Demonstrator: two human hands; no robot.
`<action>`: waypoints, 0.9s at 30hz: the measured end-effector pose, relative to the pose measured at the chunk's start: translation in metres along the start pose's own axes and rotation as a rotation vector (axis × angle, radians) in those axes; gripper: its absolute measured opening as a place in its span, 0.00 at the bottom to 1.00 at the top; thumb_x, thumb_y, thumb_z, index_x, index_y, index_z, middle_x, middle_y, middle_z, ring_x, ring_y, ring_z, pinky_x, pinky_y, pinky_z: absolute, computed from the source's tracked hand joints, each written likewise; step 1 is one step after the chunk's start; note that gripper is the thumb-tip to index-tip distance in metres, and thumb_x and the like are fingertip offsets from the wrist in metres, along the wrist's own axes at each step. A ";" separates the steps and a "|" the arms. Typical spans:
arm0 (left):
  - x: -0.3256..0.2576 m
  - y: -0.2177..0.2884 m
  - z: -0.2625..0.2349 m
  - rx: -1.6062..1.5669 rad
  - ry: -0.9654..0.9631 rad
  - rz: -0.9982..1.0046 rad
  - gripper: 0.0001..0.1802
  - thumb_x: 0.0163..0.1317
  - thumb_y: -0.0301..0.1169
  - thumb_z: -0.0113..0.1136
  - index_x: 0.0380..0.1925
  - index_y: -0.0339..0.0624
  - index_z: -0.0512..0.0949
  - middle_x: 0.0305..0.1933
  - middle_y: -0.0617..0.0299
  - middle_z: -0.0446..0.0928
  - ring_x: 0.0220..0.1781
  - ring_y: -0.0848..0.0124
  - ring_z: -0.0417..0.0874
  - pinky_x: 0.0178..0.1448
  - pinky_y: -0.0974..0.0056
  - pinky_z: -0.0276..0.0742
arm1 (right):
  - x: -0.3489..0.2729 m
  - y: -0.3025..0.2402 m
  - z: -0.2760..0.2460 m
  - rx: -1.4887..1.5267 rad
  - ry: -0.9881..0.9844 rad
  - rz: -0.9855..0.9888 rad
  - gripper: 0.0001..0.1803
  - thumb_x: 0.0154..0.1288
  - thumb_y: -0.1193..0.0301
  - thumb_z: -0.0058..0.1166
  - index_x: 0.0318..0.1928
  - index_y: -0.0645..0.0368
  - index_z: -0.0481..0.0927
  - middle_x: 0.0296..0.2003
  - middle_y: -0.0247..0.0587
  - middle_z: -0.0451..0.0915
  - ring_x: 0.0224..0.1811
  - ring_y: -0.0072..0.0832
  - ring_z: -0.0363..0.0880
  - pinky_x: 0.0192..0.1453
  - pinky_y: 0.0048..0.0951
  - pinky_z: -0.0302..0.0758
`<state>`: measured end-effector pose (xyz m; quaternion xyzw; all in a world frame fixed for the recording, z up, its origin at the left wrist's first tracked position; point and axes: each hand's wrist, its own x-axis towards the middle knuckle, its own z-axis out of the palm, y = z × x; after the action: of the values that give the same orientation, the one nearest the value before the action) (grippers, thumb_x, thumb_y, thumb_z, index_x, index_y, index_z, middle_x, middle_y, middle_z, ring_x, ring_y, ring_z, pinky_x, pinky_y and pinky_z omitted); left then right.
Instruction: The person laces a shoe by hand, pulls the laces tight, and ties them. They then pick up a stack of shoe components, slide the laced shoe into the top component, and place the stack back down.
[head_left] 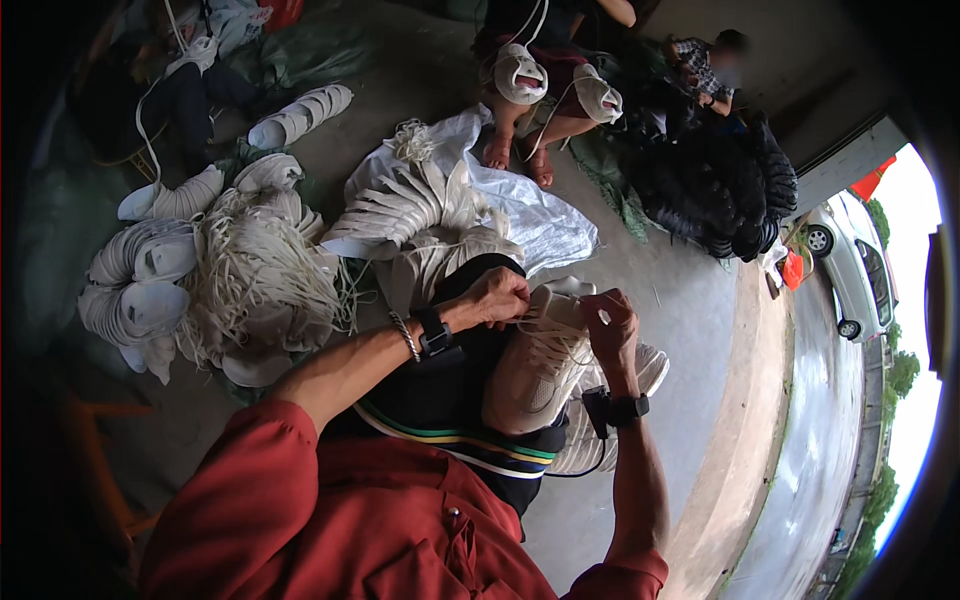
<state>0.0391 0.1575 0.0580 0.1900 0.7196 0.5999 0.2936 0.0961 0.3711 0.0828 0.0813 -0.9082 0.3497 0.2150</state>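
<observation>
A cream shoe upper (530, 372) lies across my lap, toe toward me, with white shoelace (548, 345) threaded in crossing rows over its front. My left hand (497, 298) is closed beside the left eyelet edge, fingertips pinching a strand of the lace. On the other side, my right hand (612, 325) is held up with fingers bent together in a pinch, a bit of white lace showing at the fingers. The opening and tongue of the upper (567, 290) sit between both hands. Part of the lacing is hidden by my fingers.
Stacked pale uppers (400, 208) and a heap of loose white laces (262, 255) lie on the floor at left. A white sack (535, 210) is spread ahead. People sit working beyond, near dark stacked uppers (715, 185). A silver car (855, 260) stands outside at right.
</observation>
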 end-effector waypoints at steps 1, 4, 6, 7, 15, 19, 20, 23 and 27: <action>0.001 0.001 0.000 0.008 0.002 -0.034 0.05 0.49 0.27 0.54 0.23 0.36 0.75 0.17 0.65 0.73 0.13 0.79 0.73 0.12 0.74 0.63 | 0.004 -0.002 0.008 -0.072 -0.028 -0.024 0.03 0.47 0.75 0.56 0.25 0.56 0.81 0.25 0.38 0.76 0.29 0.37 0.73 0.35 0.36 0.68; 0.005 0.001 0.002 0.070 0.049 -0.056 0.05 0.48 0.27 0.53 0.22 0.36 0.76 0.17 0.62 0.74 0.14 0.74 0.74 0.14 0.71 0.65 | 0.008 -0.009 0.028 -0.210 -0.115 -0.127 0.03 0.47 0.73 0.54 0.24 0.54 0.81 0.24 0.37 0.76 0.31 0.38 0.73 0.36 0.37 0.67; 0.009 -0.002 0.006 0.120 0.096 -0.047 0.05 0.47 0.26 0.52 0.22 0.36 0.76 0.17 0.58 0.75 0.16 0.69 0.76 0.16 0.68 0.68 | 0.007 -0.015 0.034 -0.277 -0.214 -0.112 0.03 0.47 0.71 0.54 0.23 0.53 0.81 0.24 0.36 0.76 0.32 0.38 0.74 0.38 0.38 0.67; 0.010 -0.003 0.010 0.327 0.212 0.165 0.05 0.46 0.25 0.52 0.22 0.36 0.75 0.18 0.53 0.75 0.19 0.62 0.78 0.21 0.64 0.70 | 0.006 -0.015 0.034 -0.274 -0.212 -0.107 0.03 0.47 0.71 0.54 0.23 0.53 0.81 0.24 0.36 0.76 0.32 0.38 0.74 0.38 0.38 0.67; 0.011 0.003 0.017 0.679 0.284 0.399 0.03 0.44 0.24 0.53 0.20 0.37 0.75 0.23 0.45 0.75 0.30 0.49 0.78 0.33 0.53 0.73 | 0.003 -0.009 0.035 -0.060 -0.259 0.079 0.05 0.47 0.68 0.55 0.23 0.52 0.82 0.24 0.33 0.78 0.31 0.35 0.77 0.38 0.36 0.69; 0.014 0.011 0.018 0.764 0.211 0.456 0.04 0.44 0.24 0.53 0.20 0.37 0.76 0.22 0.46 0.76 0.30 0.51 0.79 0.33 0.55 0.73 | 0.000 -0.007 0.036 -0.102 -0.202 0.090 0.05 0.48 0.67 0.55 0.24 0.51 0.82 0.25 0.33 0.79 0.30 0.35 0.77 0.38 0.35 0.68; 0.017 0.008 0.015 0.774 0.198 0.477 0.04 0.44 0.25 0.54 0.21 0.37 0.77 0.22 0.47 0.76 0.29 0.53 0.80 0.33 0.56 0.73 | -0.001 -0.008 0.036 -0.101 -0.194 0.096 0.05 0.48 0.67 0.55 0.24 0.51 0.82 0.25 0.33 0.79 0.30 0.35 0.77 0.38 0.35 0.68; 0.024 -0.007 0.003 0.635 0.134 0.444 0.04 0.45 0.25 0.56 0.23 0.37 0.78 0.22 0.49 0.77 0.28 0.57 0.81 0.32 0.59 0.73 | -0.001 -0.008 0.037 -0.094 -0.180 0.116 0.06 0.48 0.66 0.54 0.24 0.50 0.82 0.25 0.33 0.79 0.31 0.34 0.77 0.39 0.37 0.67; 0.023 -0.010 0.001 0.629 0.158 0.386 0.04 0.45 0.22 0.57 0.24 0.36 0.77 0.24 0.53 0.77 0.29 0.61 0.80 0.33 0.61 0.73 | 0.000 -0.006 0.037 -0.170 -0.253 0.108 0.07 0.50 0.64 0.52 0.23 0.50 0.81 0.26 0.33 0.78 0.32 0.34 0.77 0.40 0.39 0.65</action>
<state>0.0232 0.1708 0.0436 0.3560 0.8401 0.4067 0.0461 0.0854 0.3423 0.0620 0.0574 -0.9574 0.2697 0.0858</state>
